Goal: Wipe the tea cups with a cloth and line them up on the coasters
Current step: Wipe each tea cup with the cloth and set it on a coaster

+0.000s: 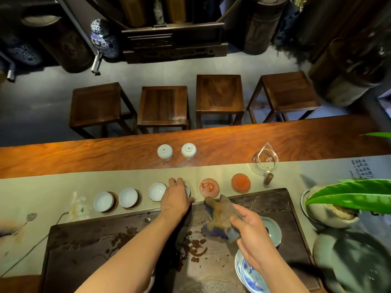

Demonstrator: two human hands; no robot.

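Note:
Three white tea cups stand upright on coasters in a row on the pale runner: one (103, 201), one (128, 197) and one (157, 191). My left hand (175, 197) covers a fourth cup (187, 190) at the row's right end, fingers over its rim. Two bare orange coasters (209, 187) (241, 182) lie further right. Two more white cups (164, 151) (188, 151) sit upside down on the bare wood behind. My right hand (251, 235) holds a brown and blue cloth (222, 218) above the dark tea tray (105, 250).
A glass pitcher (264, 163) stands right of the coasters. On the tray's right side lie a celadon saucer (274, 230) and a blue-and-white bowl (247, 273). A potted plant (338, 199) and a grey basin (355, 261) fill the right. Several wooden stools stand beyond the table.

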